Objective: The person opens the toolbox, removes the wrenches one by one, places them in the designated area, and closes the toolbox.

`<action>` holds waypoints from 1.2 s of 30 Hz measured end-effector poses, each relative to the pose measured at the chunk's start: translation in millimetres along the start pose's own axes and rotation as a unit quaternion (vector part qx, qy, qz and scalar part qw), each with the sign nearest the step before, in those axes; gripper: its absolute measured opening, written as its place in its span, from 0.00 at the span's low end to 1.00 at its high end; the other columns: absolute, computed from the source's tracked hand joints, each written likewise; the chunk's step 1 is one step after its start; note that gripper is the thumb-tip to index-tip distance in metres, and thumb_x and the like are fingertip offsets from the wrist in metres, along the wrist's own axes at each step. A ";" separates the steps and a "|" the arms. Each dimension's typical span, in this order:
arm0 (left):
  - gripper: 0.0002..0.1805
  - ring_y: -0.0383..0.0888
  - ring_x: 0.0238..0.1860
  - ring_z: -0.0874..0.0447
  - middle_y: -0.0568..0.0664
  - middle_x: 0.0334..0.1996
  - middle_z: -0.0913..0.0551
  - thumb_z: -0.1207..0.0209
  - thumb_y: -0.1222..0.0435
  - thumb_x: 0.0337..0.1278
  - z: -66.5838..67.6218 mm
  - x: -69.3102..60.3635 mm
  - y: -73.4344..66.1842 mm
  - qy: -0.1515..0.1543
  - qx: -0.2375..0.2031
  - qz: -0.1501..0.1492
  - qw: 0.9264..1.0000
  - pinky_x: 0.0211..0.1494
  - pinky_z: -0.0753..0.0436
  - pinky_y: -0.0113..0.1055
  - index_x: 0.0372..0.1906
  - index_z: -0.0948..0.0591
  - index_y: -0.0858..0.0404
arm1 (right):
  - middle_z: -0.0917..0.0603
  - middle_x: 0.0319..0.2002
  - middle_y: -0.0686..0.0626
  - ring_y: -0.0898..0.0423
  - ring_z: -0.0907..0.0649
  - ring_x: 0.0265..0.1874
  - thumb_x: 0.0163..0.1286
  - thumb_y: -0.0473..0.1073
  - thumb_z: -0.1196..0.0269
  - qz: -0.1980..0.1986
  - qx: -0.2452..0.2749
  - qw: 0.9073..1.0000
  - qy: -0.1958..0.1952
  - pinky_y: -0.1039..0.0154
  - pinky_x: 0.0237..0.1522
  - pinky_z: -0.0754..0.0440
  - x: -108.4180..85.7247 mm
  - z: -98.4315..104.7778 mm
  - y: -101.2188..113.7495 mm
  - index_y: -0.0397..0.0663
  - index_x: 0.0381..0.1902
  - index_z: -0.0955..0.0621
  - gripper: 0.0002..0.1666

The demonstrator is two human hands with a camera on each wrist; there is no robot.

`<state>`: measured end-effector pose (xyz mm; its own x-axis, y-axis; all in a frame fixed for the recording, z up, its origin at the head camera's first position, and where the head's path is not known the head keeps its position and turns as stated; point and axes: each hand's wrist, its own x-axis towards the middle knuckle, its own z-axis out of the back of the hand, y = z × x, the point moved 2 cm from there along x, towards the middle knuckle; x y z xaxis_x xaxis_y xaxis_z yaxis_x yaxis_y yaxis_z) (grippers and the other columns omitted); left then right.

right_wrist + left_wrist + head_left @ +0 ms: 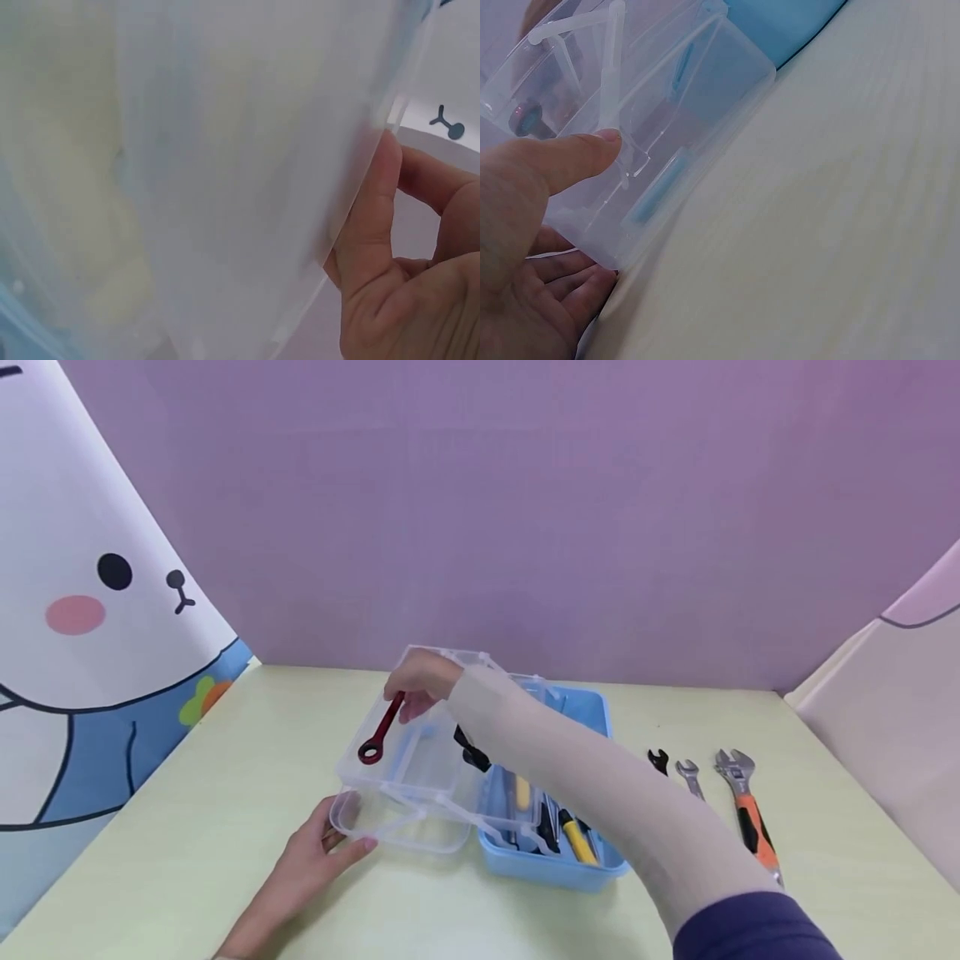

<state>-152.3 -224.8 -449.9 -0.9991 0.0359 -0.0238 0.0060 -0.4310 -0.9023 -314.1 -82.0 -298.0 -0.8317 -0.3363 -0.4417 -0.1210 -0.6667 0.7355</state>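
Note:
In the head view my right hand (422,681) reaches over a clear tray (431,768) and pinches the upper end of a red ring wrench (386,727), whose ring end points down toward the near left. The right wrist view shows my right hand (412,262) at the edge of translucent plastic (225,187); its fingertips are partly hidden and the wrench cannot be made out. My left hand (315,860) grips the near left corner of the clear lid (442,839). In the left wrist view, my left hand (540,225) has its thumb above and its fingers below the clear plastic (682,127).
A blue toolbox (547,872) with a yellow-handled tool (577,839) and other tools stands right of the clear tray. On the table to the right lie a black wrench (658,761), a silver wrench (688,777) and an orange-handled adjustable wrench (753,827). My right forearm crosses the toolbox.

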 end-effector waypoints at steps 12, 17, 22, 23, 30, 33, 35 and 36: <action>0.36 0.63 0.64 0.31 0.70 0.65 0.33 0.35 0.60 0.56 1.9 2.2 1.4 -0.002 -0.010 -0.015 1.000 0.58 0.19 0.40 0.66 0.38 0.66 | 0.15 0.28 0.37 0.55 0.19 0.14 0.66 0.35 0.40 -0.005 0.103 0.995 0.015 0.69 0.17 0.19 1.0 2.5 -4.2 0.35 0.38 0.23 0.07; 0.37 0.63 0.65 0.31 0.70 0.65 0.34 0.35 0.59 0.56 3.1 1.7 1.0 0.000 -0.006 -0.008 1.000 0.57 0.19 0.40 0.66 0.38 0.65 | 0.15 0.32 0.36 0.55 0.18 0.16 0.66 0.34 0.40 -0.001 0.143 0.989 0.018 0.70 0.17 0.19 4.0 1.8 -7.9 0.36 0.38 0.23 0.06; 0.37 0.63 0.64 0.31 0.70 0.65 0.33 0.35 0.58 0.55 3.6 0.0 0.5 -0.006 0.005 -0.004 1.000 0.58 0.19 0.42 0.66 0.38 0.65 | 0.18 0.22 0.41 0.55 0.18 0.16 0.65 0.35 0.38 0.003 0.150 0.989 0.016 0.71 0.17 0.19 3.5 0.1 -9.0 0.37 0.34 0.22 0.04; 0.37 0.63 0.64 0.31 0.70 0.65 0.33 0.35 0.59 0.55 3.4 -0.1 0.5 -0.007 0.004 -0.005 1.000 0.58 0.19 0.41 0.66 0.38 0.65 | 0.18 0.22 0.41 0.55 0.18 0.15 0.65 0.35 0.38 0.004 0.151 0.988 0.013 0.71 0.17 0.20 3.3 -0.3 -9.2 0.37 0.34 0.22 0.04; 0.36 0.63 0.64 0.31 0.70 0.65 0.33 0.35 0.59 0.56 1.2 3.0 0.5 -0.007 -0.002 -0.014 1.000 0.58 0.19 0.41 0.65 0.38 0.66 | 0.19 0.15 0.45 0.59 0.21 0.10 0.62 0.31 0.36 0.023 0.153 0.987 -0.033 0.74 0.12 0.30 3.7 -3.0 -14.9 0.35 0.31 0.23 0.05; 0.36 0.64 0.64 0.31 0.70 0.65 0.34 0.35 0.59 0.56 0.6 3.9 0.3 -0.006 -0.002 -0.015 1.000 0.58 0.19 0.41 0.65 0.38 0.66 | 0.20 0.13 0.46 0.60 0.22 0.09 0.61 0.30 0.36 0.029 0.152 0.987 -0.038 0.75 0.11 0.33 4.0 -4.0 -16.0 0.34 0.30 0.23 0.05; 0.36 0.64 0.65 0.31 0.70 0.65 0.34 0.35 0.59 0.56 0.5 4.5 0.5 -0.006 -0.002 -0.015 1.000 0.58 0.19 0.41 0.66 0.38 0.66 | 0.20 0.13 0.45 0.61 0.23 0.08 0.61 0.29 0.37 0.028 0.157 0.987 -0.035 0.75 0.10 0.34 4.9 -4.1 -16.0 0.33 0.30 0.23 0.04; 0.36 0.63 0.65 0.32 0.70 0.65 0.34 0.35 0.59 0.56 0.5 4.9 0.5 -0.007 -0.001 -0.015 1.000 0.59 0.20 0.41 0.66 0.38 0.66 | 0.20 0.13 0.45 0.61 0.23 0.08 0.61 0.29 0.37 0.026 0.161 0.986 -0.034 0.75 0.11 0.34 5.3 -3.9 -16.0 0.33 0.30 0.23 0.04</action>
<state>-157.2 -225.3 -450.2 -0.9993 0.0355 0.0095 -0.0238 -0.4273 -0.9038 -314.5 -75.7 -314.1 -0.8742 -0.3130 -0.3712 -0.2331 -0.4001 0.8863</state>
